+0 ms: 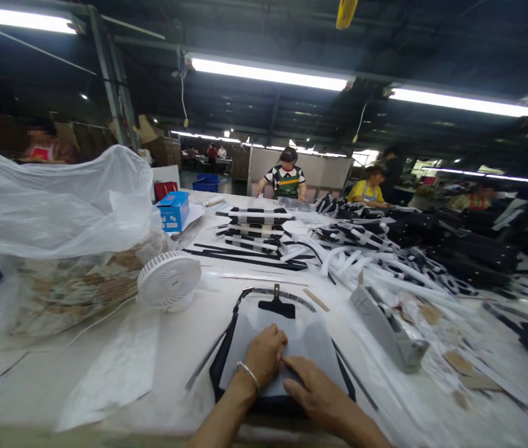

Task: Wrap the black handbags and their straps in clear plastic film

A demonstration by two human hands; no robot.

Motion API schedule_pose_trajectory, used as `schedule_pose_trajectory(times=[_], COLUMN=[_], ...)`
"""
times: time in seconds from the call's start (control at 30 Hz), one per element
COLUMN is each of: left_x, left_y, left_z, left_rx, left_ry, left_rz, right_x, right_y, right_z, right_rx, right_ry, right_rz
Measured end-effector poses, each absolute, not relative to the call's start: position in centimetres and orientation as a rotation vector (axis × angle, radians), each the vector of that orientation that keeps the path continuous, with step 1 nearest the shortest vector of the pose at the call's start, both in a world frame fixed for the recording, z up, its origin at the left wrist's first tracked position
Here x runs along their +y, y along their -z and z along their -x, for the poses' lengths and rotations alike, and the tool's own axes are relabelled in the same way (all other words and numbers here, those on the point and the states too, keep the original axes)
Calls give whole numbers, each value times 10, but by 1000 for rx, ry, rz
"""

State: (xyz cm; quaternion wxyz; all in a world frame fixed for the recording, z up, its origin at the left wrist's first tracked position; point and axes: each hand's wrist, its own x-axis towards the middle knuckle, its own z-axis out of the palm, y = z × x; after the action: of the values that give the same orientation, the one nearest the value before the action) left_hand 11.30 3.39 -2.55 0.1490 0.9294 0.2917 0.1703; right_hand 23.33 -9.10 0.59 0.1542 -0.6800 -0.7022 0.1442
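Note:
A dark flat bag point(222, 367) lies on the white table point(105, 323) right in front of me, with a sheet of white tissue paper point(287, 339) laid over it. My left hand point(264, 356), a thin bracelet on its wrist, rests on the tissue with fingers curled in and pressed down. My right hand point(313, 386) lies flat beside it on the same sheet, fingers stretched toward the left hand. A black strap tab point(277, 305) sticks out at the bag's far edge.
A small white fan point(169, 281) stands to the left, beside a big clear plastic sack point(58, 205). A grey tape dispenser point(387, 326) sits to the right. Piles of black and white straps point(338, 249) cover the far table. Several other people work at the back.

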Motion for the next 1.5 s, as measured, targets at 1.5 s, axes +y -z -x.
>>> schedule_pose_trajectory(times=[1.5], left_x=[77], left_y=[24], left_z=[-114], left_rx=[1427], left_ry=[-422], left_rz=[-2759], right_x=[-5], right_y=[15], right_z=[-269], right_rx=[-1965], right_ry=[222], right_rz=[2295])
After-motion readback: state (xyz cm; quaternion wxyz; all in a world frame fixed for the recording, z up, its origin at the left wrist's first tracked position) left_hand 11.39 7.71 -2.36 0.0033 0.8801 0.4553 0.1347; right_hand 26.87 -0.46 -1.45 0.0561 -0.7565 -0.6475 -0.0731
